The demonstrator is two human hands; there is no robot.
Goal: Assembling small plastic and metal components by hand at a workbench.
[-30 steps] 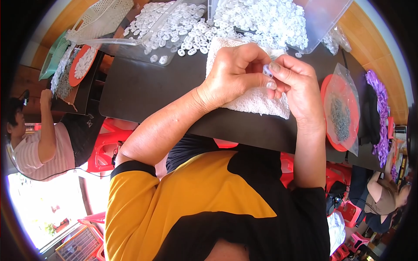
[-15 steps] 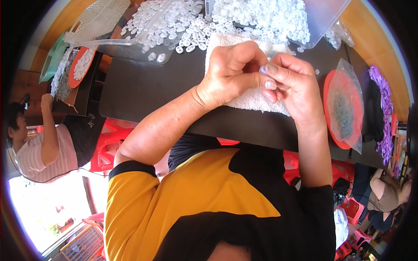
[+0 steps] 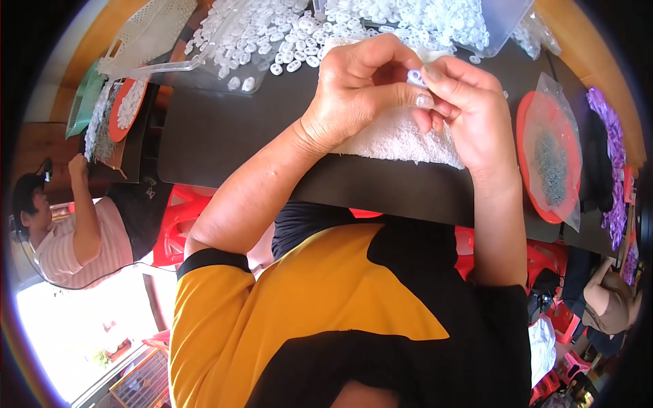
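Observation:
My left hand and my right hand meet above a white towel on the dark table. Between their fingertips they pinch a small white plastic ring. Both hands have their fingers closed around it, and most of the ring is hidden. Just beyond the hands lies a heap of several white plastic rings, spread over a clear plastic sheet.
A red tray with small grey parts under a clear bag sits at the right, purple pieces beyond it. White and green baskets stand far left. A person in a striped shirt works at the left; another person sits lower right.
Both hands have stayed together over the towel, shifting slightly toward me while the fingers work the small ring.

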